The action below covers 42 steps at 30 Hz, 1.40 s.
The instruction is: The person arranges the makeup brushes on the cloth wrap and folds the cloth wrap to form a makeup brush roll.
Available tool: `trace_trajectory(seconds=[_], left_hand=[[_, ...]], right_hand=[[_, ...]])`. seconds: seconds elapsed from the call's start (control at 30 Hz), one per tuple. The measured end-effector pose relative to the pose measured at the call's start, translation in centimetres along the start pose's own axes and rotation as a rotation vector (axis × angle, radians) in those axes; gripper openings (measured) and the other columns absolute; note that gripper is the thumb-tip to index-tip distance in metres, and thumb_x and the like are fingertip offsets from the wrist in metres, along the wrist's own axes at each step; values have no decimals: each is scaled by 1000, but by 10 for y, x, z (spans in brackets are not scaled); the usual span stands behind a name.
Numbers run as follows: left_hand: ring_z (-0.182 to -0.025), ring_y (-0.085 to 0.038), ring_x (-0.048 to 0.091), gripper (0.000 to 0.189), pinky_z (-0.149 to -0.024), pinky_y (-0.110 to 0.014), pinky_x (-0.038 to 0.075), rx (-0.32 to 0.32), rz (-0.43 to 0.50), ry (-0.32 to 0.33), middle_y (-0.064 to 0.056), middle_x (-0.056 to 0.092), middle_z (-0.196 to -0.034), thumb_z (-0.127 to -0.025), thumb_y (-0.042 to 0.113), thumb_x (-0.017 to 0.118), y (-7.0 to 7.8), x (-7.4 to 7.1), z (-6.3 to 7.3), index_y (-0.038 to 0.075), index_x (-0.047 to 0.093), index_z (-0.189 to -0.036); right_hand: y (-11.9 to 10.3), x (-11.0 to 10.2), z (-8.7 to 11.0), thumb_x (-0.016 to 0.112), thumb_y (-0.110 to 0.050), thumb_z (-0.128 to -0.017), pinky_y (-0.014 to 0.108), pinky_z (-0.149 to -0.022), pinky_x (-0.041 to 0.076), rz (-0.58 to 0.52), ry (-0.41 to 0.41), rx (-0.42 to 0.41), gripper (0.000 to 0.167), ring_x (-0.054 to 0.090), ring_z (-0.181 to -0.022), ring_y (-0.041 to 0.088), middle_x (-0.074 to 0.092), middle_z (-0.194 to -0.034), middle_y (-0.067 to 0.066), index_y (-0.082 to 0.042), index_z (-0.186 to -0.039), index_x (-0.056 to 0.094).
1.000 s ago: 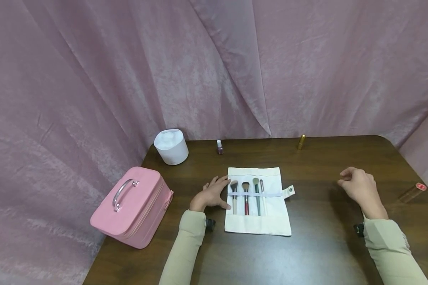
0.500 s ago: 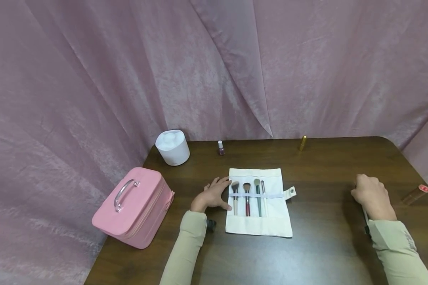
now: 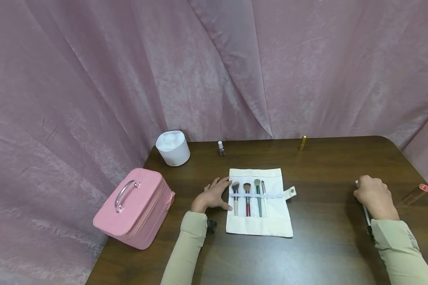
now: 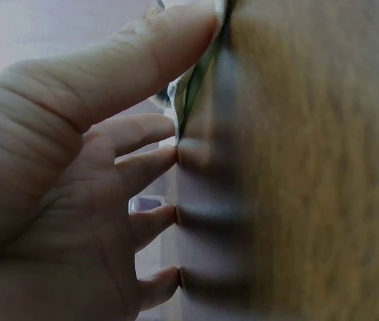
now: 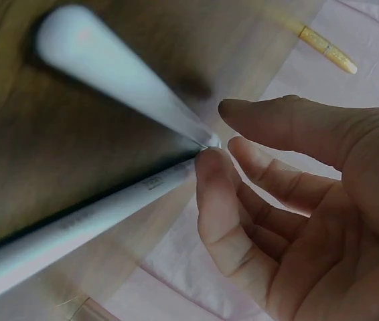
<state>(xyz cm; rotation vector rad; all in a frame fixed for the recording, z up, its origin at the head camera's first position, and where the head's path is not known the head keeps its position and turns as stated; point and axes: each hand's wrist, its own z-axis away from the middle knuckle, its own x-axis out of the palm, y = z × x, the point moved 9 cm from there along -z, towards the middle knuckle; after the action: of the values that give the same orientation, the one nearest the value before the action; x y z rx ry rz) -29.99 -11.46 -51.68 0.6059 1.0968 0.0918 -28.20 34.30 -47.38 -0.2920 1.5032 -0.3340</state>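
Observation:
A white cloth brush roll (image 3: 259, 225) lies unfolded on the table, with several makeup brushes under its elastic band. My left hand (image 3: 214, 194) rests at its left edge. In the left wrist view the thumb is on the cloth edge (image 4: 178, 110) and the spread fingertips touch down beside it. My right hand (image 3: 374, 196) is low over the table at the right. Its index fingertip is right at a slender white printed stick (image 5: 89, 224), where a second white tapered stick (image 5: 109, 60) ends. The thumb stands apart from the index finger.
A pink vanity case (image 3: 132, 206) with a silver handle stands at the left. Along the back are a white round container (image 3: 172, 150), a nail polish bottle (image 3: 221, 148) and a gold lipstick tube (image 3: 302, 143). A brown tube with a red end (image 3: 416, 194) lies far right.
My right hand has moved right and lowered over the white stick, its fingers now pointing down. My left hand stays at the roll's edge.

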Motion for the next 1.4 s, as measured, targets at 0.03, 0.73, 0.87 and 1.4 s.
trace_trajectory(seconds=[0.03,0.73,0.87,1.4], left_hand=[[-153,-35,8,95,-116,-64,12,-1,3,1,-4,20,-167,-80,26,89,0,0,0,12,37,-158],[-153,-35,8,94,-116,-64,11,0,3,5,-5,20,-167,-80,26,88,1,-6,2,12,37,-158],[-153,-35,8,95,-116,-64,12,11,2,0,-4,20,-167,-81,27,88,0,-3,1,12,36,-158],[-154,-33,8,95,-117,-62,11,-8,10,-1,-3,21,-167,-80,27,89,-1,-1,0,13,36,-158]], right_hand=[[0,0,0,59,-3,-82,54,-52,42,-2,-4,5,19,55,-65,49,54,-70,26,-4,-66,48],[-74,10,-18,55,1,-97,33,-65,60,-825,-222,-52,29,65,-66,13,67,-82,6,20,-118,48],[-93,12,-18,54,5,-97,33,-66,59,-1087,-309,-47,9,66,-66,13,65,-80,2,2,-104,57],[-151,43,-40,46,-9,-105,29,-71,59,-1197,-155,-10,11,65,-74,12,59,-90,3,-1,-112,49]])
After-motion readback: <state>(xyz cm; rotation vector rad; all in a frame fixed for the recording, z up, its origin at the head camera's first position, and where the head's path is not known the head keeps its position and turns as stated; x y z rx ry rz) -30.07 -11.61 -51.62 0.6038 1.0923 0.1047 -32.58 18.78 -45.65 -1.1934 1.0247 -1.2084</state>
